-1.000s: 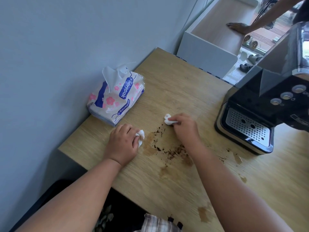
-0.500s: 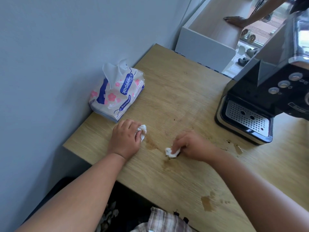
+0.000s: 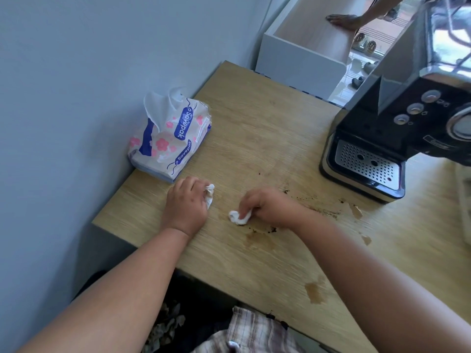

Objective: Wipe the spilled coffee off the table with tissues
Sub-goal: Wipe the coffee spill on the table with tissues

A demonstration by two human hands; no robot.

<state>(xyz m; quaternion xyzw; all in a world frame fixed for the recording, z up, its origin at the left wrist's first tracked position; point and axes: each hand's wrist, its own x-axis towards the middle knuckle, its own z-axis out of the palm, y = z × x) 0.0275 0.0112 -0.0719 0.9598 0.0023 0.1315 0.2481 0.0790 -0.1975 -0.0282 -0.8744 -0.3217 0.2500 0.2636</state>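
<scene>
My left hand (image 3: 186,205) rests on the wooden table (image 3: 254,123), closed around a crumpled white tissue (image 3: 210,193) that pokes out by the thumb. My right hand (image 3: 270,205) presses a second wadded tissue (image 3: 239,217) onto the tabletop. Brown coffee stains (image 3: 260,239) and dark grounds (image 3: 323,211) spread right of and below that tissue. More coffee patches lie near the front edge (image 3: 314,293) and by the machine (image 3: 355,211).
A soft tissue pack (image 3: 170,138) with pink flowers lies against the wall at the left. A black coffee machine (image 3: 397,138) stands at the right. Beyond the table is a white cabinet (image 3: 303,54) with another person's hand (image 3: 341,20) on it.
My right hand swept its tissue from the far side of the spill toward me and then left, clearing much of the grounds. My left hand stayed almost still.
</scene>
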